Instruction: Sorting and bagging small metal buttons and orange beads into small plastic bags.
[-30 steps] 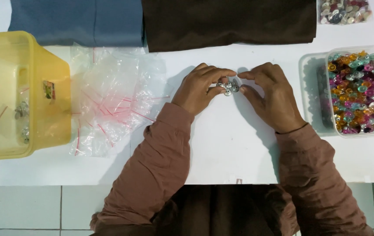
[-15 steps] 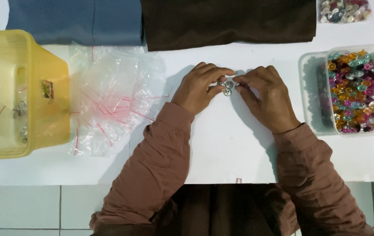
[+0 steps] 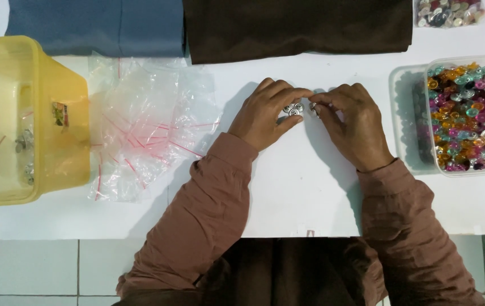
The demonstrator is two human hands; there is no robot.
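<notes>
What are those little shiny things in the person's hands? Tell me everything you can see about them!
The small silver pieces look like round metal rings or beads, shiny and pale grey with darker middles. A few sit close together in a tiny cluster above the white table. The left hand pinches them from one side and the right hand from the other, fingers curled round them, so parts are hidden. They are too small to count surely or to tell how they join.

Both my arms are covered by long sleeves of a plain reddish-brown cloth, loose and creased along the forearms. Each sleeve ends in a close cuff just behind the wrist. My left hand (image 3: 265,116) and right hand (image 3: 353,124) are bare: no gloves, rings or watch visible.
</notes>
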